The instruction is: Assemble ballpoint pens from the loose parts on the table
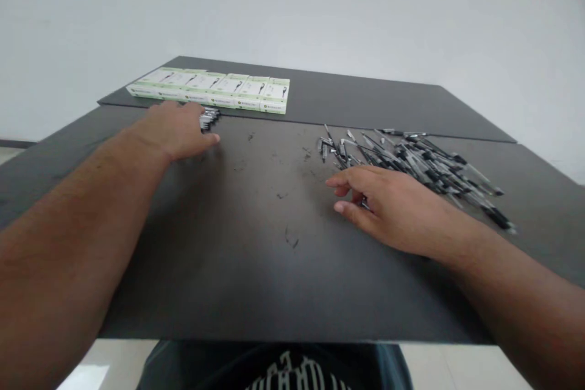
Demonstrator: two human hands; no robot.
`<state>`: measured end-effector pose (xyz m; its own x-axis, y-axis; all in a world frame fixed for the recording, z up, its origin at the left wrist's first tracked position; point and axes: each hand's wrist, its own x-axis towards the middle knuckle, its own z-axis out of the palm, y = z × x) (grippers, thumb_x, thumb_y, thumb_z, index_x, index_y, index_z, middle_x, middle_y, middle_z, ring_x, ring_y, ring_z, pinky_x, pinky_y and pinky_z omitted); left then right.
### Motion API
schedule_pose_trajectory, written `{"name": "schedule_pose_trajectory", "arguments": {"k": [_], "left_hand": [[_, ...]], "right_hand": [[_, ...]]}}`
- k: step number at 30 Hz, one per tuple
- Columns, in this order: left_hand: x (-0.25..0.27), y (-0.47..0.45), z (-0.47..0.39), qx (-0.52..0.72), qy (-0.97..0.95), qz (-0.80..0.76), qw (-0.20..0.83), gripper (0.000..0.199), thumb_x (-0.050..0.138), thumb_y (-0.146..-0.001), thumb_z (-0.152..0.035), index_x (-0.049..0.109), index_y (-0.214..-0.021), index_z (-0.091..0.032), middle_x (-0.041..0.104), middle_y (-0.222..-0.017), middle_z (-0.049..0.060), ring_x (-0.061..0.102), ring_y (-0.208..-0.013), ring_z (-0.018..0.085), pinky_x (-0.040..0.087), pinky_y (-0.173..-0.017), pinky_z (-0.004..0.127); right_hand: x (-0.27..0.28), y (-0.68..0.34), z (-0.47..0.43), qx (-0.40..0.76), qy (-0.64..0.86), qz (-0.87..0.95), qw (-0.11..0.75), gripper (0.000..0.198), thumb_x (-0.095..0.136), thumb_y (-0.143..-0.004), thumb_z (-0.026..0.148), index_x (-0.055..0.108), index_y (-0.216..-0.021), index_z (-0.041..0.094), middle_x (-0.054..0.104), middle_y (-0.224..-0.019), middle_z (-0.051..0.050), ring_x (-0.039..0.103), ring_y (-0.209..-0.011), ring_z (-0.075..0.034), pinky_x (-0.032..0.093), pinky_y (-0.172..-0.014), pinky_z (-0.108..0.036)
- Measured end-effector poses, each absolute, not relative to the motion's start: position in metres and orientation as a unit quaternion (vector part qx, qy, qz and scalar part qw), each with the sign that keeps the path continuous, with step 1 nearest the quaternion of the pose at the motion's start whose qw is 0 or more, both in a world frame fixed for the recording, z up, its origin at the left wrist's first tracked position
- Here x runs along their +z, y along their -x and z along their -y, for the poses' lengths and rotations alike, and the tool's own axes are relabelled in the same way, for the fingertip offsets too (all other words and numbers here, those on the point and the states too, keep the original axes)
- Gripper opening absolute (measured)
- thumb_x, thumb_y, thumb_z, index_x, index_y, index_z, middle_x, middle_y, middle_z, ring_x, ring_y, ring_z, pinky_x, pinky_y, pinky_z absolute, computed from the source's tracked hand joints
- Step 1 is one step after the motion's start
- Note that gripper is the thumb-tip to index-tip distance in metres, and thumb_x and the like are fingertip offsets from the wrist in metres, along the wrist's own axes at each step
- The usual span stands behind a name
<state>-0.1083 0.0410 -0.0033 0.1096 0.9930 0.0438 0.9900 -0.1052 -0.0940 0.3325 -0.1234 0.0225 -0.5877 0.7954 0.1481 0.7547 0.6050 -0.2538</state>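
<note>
At the far left of the table, my left hand (pixel 179 132) reaches over a small row of pens (pixel 209 119) lying side by side. Its thumb sticks out to the right, apart from the fingers, whose tips are partly hidden by the hand. My right hand (pixel 388 207) is at the near left edge of a loose heap of clear-barrelled pens with black parts (pixel 425 164). Its fingers are half bent, with a gap between thumb and forefinger. A small shiny bit shows in that gap; whether the hand touches it I cannot tell.
Several white and green boxes (pixel 274 96) with a pen picture stand in a row at the back left. A seam crosses the dark grey table (pixel 237 280) in front of them. Dark scuff marks (pixel 291 239) dot its middle. A pale wall rises behind.
</note>
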Motion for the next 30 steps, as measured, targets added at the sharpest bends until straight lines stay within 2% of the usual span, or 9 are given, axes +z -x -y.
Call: {"name": "schedule_pose_trajectory", "arguments": {"k": [2, 4, 7, 9, 12, 24, 27, 30], "left_hand": [[0.004, 0.073, -0.024, -0.012, 0.758, 0.647, 0.080, 0.083, 0.064, -0.107, -0.069, 0.062, -0.165, -0.009, 0.070, -0.161, 0.030, 0.061, -0.154, 0.050, 0.050, -0.133, 0.066], [0.009, 0.037, -0.005, -0.053, 0.797, 0.598, 0.073, 0.074, 0.066, -0.106, -0.063, 0.066, -0.161, -0.014, 0.076, -0.152, 0.024, 0.067, -0.148, 0.044, 0.052, -0.133, 0.058], [0.011, -0.001, 0.020, -0.080, 0.827, 0.556, 0.008, 0.061, 0.068, -0.102, -0.054, 0.070, -0.154, -0.024, 0.084, -0.130, 0.012, 0.079, -0.126, 0.037, 0.060, -0.118, 0.049], [0.010, -0.014, 0.030, -0.071, 0.845, 0.530, -0.013, 0.058, 0.066, -0.101, -0.053, 0.072, -0.151, -0.024, 0.085, -0.120, 0.011, 0.082, -0.114, 0.037, 0.062, -0.110, 0.050], [0.004, -0.021, 0.033, -0.052, 0.859, 0.509, -0.034, 0.056, 0.067, -0.099, -0.052, 0.073, -0.148, -0.027, 0.086, -0.112, 0.009, 0.083, -0.107, 0.036, 0.062, -0.105, 0.049], [-0.003, -0.019, 0.028, -0.048, 0.873, 0.483, -0.054, 0.059, 0.062, -0.096, -0.055, 0.074, -0.146, -0.026, 0.085, -0.107, 0.010, 0.081, -0.099, 0.036, 0.062, -0.100, 0.050], [-0.003, -0.019, 0.028, -0.053, 0.873, 0.481, -0.061, 0.060, 0.062, -0.094, -0.056, 0.075, -0.145, -0.026, 0.085, -0.107, 0.011, 0.081, -0.099, 0.037, 0.061, -0.101, 0.050], [-0.004, -0.018, 0.027, -0.052, 0.872, 0.483, -0.062, 0.061, 0.063, -0.094, -0.056, 0.076, -0.144, -0.026, 0.086, -0.106, 0.011, 0.082, -0.098, 0.038, 0.062, -0.100, 0.051]], "right_hand": [[0.028, -0.337, 0.117, 0.067, 0.457, 0.878, 0.128, 0.033, 0.067, -0.109, 0.031, 0.084, -0.135, 0.023, 0.091, -0.119, -0.009, 0.086, -0.098, -0.026, 0.068, -0.096, -0.040], [0.036, -0.345, 0.108, 0.042, 0.499, 0.855, 0.137, 0.033, 0.065, -0.107, 0.029, 0.087, -0.131, 0.025, 0.092, -0.112, -0.008, 0.085, -0.095, -0.027, 0.067, -0.095, -0.041], [0.045, -0.362, 0.092, 0.018, 0.579, 0.801, 0.149, 0.035, 0.068, -0.102, 0.029, 0.089, -0.130, 0.025, 0.092, -0.102, -0.008, 0.085, -0.090, -0.030, 0.066, -0.089, -0.044], [0.048, -0.373, 0.082, -0.001, 0.609, 0.778, 0.155, 0.037, 0.070, -0.100, 0.031, 0.090, -0.130, 0.026, 0.091, -0.099, -0.008, 0.084, -0.088, -0.031, 0.066, -0.087, -0.046], [0.049, -0.383, 0.073, 0.000, 0.629, 0.767, 0.130, 0.040, 0.072, -0.097, 0.032, 0.092, -0.131, 0.027, 0.091, -0.100, -0.008, 0.085, -0.089, -0.031, 0.065, -0.086, -0.044], [0.045, -0.381, 0.068, 0.035, 0.632, 0.773, 0.045, 0.038, 0.070, -0.098, 0.031, 0.090, -0.130, 0.025, 0.093, -0.111, -0.009, 0.087, -0.102, -0.032, 0.064, -0.092, -0.043], [0.048, -0.382, 0.068, 0.041, 0.641, 0.766, 0.030, 0.037, 0.071, -0.097, 0.030, 0.090, -0.129, 0.027, 0.092, -0.109, -0.008, 0.086, -0.099, -0.032, 0.061, -0.089, -0.042], [0.052, -0.381, 0.069, 0.057, 0.633, 0.772, -0.013, 0.029, 0.071, -0.096, 0.030, 0.090, -0.118, 0.027, 0.091, -0.103, -0.005, 0.084, -0.092, -0.029, 0.058, -0.083, -0.039]]}}
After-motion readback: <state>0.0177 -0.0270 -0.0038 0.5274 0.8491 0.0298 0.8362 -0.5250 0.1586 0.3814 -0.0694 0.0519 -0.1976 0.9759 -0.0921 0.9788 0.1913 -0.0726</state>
